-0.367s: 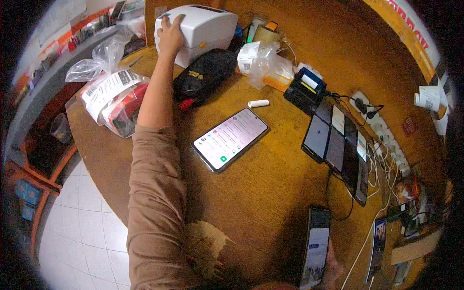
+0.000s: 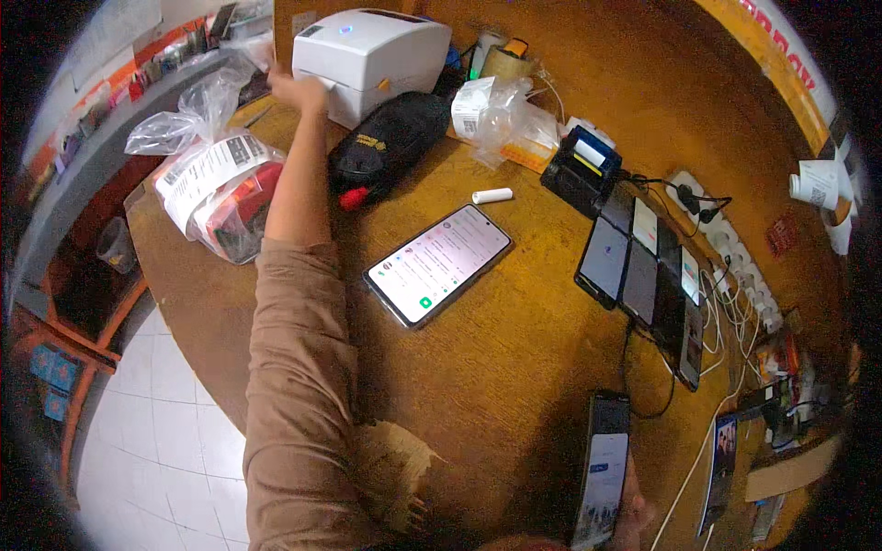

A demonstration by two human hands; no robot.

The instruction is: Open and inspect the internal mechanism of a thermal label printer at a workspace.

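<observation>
My left arm in a brown sleeve reaches across the wooden table to a white label printer (image 2: 386, 55) with a blue light on top. My left hand (image 2: 299, 90) is at the printer's left front side, beside its slot; its fingers are smeared by motion, so their hold is unclear. In the lower right, my right hand (image 2: 635, 510), partly hidden, grips an upright smartphone (image 2: 602, 477) with a lit screen. Another smartphone (image 2: 439, 264) lies mid-table showing a light list, near a small white roll (image 2: 492, 196).
A clear plastic-wrapped parcel (image 2: 220, 188) sits left of my forearm; a black pouch (image 2: 390, 147) lies before the printer. At right are a small black printer (image 2: 581, 170), several phones (image 2: 604, 262), a white power strip (image 2: 726, 243) and tangled cables. A peeled patch (image 2: 395, 468) marks the tabletop.
My left hand has come off the printer's top and moved down to its left front side. A blue light now shows on top. The right hand's phone has hardly moved.
</observation>
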